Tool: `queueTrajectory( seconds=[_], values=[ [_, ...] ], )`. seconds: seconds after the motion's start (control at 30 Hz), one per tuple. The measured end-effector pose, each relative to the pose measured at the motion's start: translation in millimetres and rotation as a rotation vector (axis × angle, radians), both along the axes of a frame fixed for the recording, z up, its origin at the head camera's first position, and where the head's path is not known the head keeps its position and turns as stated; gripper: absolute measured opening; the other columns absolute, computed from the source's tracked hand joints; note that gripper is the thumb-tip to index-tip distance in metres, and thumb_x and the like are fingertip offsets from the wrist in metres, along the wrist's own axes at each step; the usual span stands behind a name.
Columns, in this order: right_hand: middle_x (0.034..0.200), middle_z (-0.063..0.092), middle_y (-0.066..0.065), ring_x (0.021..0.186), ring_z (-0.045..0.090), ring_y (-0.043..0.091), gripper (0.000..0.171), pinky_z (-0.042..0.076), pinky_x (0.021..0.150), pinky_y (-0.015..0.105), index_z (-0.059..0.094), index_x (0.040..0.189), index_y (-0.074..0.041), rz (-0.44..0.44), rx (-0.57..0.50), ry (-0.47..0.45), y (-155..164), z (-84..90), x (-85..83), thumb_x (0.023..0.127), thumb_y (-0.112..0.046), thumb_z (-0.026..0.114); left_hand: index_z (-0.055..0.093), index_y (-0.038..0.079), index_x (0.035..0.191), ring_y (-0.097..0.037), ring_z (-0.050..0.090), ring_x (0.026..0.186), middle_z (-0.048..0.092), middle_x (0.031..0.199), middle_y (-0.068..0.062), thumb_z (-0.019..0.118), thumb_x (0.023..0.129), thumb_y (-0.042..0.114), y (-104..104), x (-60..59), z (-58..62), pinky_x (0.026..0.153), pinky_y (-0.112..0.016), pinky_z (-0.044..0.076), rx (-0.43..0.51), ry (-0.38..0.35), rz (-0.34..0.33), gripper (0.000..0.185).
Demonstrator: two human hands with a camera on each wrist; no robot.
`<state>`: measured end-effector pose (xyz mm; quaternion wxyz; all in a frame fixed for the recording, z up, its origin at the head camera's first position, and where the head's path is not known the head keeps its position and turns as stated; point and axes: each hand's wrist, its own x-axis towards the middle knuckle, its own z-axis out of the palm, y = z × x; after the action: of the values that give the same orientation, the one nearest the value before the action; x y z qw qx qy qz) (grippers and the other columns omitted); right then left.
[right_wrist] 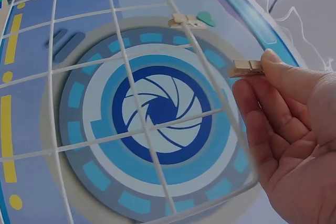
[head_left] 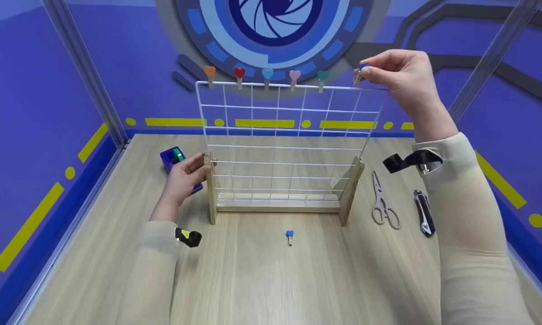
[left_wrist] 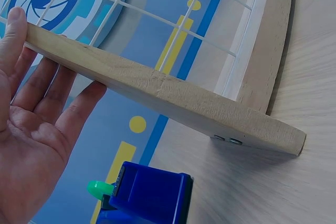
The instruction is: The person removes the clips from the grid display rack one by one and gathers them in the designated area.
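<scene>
The right hand [head_left: 404,74] is pinching a small wooden clothespin with a blue heart [head_left: 360,72] at the top right corner of the white wire grid panel [head_left: 280,135]. The left hand [head_left: 185,177], fingers straight, is bracing the grid's left wooden post [head_left: 210,189]. A second blue-heart wooden clothespin [head_left: 290,236] is lying on the light wooden table [head_left: 262,280].

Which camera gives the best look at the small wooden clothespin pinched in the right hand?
The right wrist view: the small wooden clothespin fills the frame clearly, pinched by the right hand beside the white wire grid. The head view shows it small, blue-topped, at the grid's top right corner. The left wrist view misses it.
</scene>
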<state>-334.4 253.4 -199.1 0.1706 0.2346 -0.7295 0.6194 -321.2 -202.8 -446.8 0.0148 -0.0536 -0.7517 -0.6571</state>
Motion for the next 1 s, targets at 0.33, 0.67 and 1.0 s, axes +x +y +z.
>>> queueTrajectory(
  seconds=[0.33,0.67,1.0],
  values=[
    [0.089,0.080,0.005,0.075,0.074,0.014,0.021,0.061,0.073,0.019,0.073,0.110,0.010,0.101,0.002,0.158,0.2,-11.1,30.3,0.090,0.004,0.075,0.047,0.010,0.154,-0.014,0.062,0.128,0.057,0.151,-0.014,0.063,0.103,0.021,0.0,1.3,3.0,0.104,-0.027,0.055,0.002,-0.002,0.002,0.054],
    [0.088,0.080,0.003,0.069,0.071,0.012,0.020,0.058,0.062,0.019,0.070,0.108,0.014,0.178,0.076,0.130,-5.6,-58.0,51.0,0.088,0.012,0.073,0.046,0.009,0.155,-0.013,0.062,0.128,0.057,0.151,-0.015,0.064,0.102,0.024,0.9,2.2,1.2,0.104,-0.028,0.055,-0.001,0.006,0.002,0.057],
    [0.093,0.079,-0.002,0.077,0.075,0.009,0.024,0.059,0.063,0.018,0.065,0.109,0.020,0.249,0.109,0.067,-13.9,-112.9,64.6,0.086,0.015,0.072,0.043,0.009,0.156,-0.024,0.057,0.137,0.054,0.154,-0.015,0.066,0.100,0.029,1.5,2.8,1.4,0.106,-0.029,0.054,0.015,-0.002,0.000,0.064]
  ],
)
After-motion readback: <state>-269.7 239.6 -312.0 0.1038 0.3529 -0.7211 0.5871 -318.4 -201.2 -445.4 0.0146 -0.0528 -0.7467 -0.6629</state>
